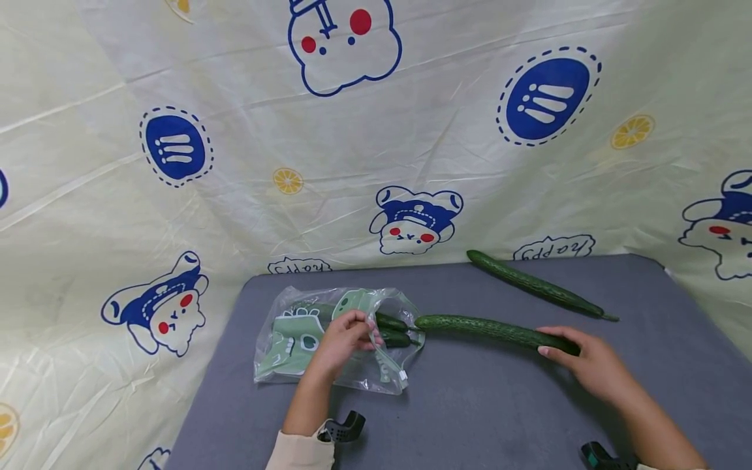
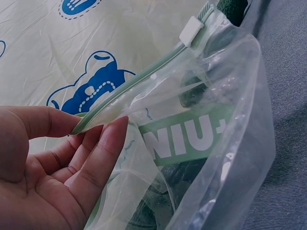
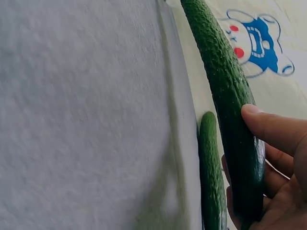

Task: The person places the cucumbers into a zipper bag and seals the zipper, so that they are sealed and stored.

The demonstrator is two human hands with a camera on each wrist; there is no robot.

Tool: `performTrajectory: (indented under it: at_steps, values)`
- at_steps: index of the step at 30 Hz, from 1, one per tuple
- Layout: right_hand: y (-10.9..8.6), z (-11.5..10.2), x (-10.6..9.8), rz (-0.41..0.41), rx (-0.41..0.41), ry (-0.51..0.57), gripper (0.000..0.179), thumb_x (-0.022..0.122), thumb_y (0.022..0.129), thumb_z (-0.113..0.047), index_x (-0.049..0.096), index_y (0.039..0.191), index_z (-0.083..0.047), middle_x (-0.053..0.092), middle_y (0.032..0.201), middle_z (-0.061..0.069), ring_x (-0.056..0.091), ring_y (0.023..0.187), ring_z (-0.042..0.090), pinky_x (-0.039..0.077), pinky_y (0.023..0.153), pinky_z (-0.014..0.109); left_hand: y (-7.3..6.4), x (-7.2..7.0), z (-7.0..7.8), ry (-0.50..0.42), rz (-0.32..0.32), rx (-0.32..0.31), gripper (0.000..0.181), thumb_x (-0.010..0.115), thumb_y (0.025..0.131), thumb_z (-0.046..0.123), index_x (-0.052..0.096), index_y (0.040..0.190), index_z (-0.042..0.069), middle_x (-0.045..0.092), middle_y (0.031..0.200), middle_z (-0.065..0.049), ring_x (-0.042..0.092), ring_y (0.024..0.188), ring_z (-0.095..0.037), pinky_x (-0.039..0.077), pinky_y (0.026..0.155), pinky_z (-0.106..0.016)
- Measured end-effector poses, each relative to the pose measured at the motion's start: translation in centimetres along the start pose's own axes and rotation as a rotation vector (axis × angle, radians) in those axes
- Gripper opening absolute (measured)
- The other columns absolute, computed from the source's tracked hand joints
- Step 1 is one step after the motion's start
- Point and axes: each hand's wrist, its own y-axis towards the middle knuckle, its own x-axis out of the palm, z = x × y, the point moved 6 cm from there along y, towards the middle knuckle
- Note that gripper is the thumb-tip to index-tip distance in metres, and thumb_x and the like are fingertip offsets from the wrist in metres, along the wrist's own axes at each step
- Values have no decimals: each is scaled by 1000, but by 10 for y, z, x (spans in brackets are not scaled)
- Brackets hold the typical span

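My left hand pinches the green zip edge of a clear plastic zip bag and holds its mouth apart. In the left wrist view, thumb and fingers grip that edge, with the white slider farther along it. Cucumbers lie inside the bag, their stem ends toward the opening. My right hand grips one end of a long cucumber; its far tip is at the bag's mouth. In the right wrist view, the thumb lies on one side of this held cucumber, the fingers on the other.
Another cucumber lies at the back right of the grey table. A pale printed sheet hangs behind the table and along its sides. Black devices are strapped at both wrists.
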Motion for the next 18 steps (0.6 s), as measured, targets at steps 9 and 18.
performTrajectory:
  at_steps: [9, 18]
  values:
    - [-3, -17, 13, -32, -74, -1, 56, 61, 97, -52, 59, 140, -16, 53, 146, 26, 45, 133, 54, 43, 94, 69, 1, 0, -1, 3, -7, 5, 17, 55, 101, 9, 55, 110, -5, 68, 89, -5, 72, 80, -15, 63, 81, -35]
    - [2, -39, 28, -48, -124, -8, 52, 64, 96, -49, 63, 136, -16, 58, 142, 22, 50, 132, 51, 46, 97, 68, -2, 3, 1, 20, -18, 11, 14, 53, 102, 9, 56, 107, -3, 67, 88, -3, 72, 80, -15, 62, 78, -34]
